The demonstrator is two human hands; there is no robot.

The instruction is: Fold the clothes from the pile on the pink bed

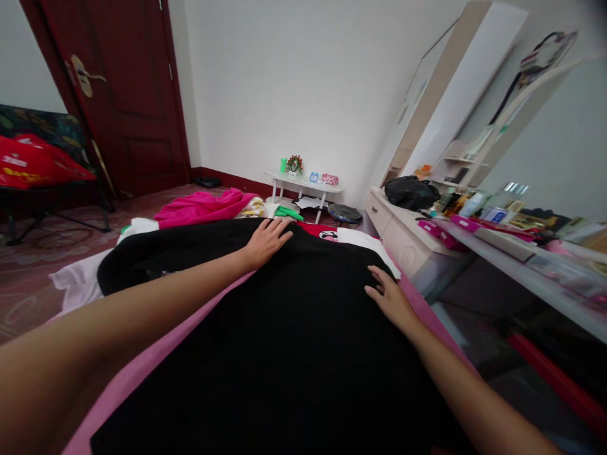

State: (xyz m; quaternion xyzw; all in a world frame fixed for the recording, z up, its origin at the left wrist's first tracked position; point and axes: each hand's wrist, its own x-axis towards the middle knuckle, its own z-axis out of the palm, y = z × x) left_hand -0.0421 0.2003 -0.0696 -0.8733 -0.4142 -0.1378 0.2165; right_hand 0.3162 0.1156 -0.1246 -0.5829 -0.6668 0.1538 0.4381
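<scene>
A black long-sleeved garment [303, 341] lies spread in front of me over a pink cover [156, 357]. One sleeve stretches out to the left, behind my left forearm. Near the garment's far shoulder edge, my left hand [270, 241] rests on the black cloth with its fingers extended. My right hand [389, 297] is at the right side of the garment, fingers apart and touching or just over the fabric. Neither hand has cloth gripped between its fingers. The garment's other sleeve cannot be made out.
Beyond the black garment lie a bright pink cloth [203, 207], a white cloth [365, 243] and other clothes. A dressing table [408, 237] crowded with bottles and boxes stands at the right. Farther back is a small white table [303, 182]. A red bag [38, 163] sits on a chair at left.
</scene>
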